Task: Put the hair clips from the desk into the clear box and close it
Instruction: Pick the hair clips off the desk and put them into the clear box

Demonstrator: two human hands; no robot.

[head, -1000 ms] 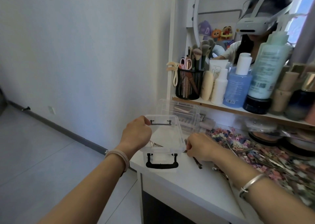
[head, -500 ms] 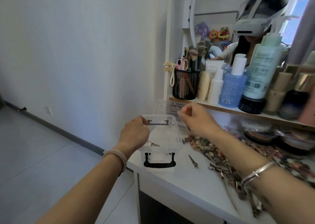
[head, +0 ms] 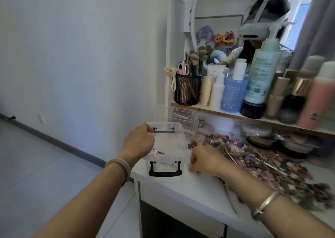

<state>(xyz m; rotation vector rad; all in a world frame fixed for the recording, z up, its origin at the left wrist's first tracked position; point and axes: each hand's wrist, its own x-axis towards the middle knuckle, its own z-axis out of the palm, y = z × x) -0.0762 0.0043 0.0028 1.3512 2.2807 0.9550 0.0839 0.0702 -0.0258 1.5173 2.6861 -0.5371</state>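
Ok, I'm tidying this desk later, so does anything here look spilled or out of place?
Yes: small multicoloured pieces mixed with slim metal hair clips lie strewn over the white desk, right of the clear plastic box. The box sits close to the desk's front-left corner, held by the left hand.

Both forearms are bare. Beige elastic bands (head: 119, 165) ring the left hand's (head: 139, 141) wrist, a silver bangle (head: 266, 203) the right hand's (head: 204, 161).
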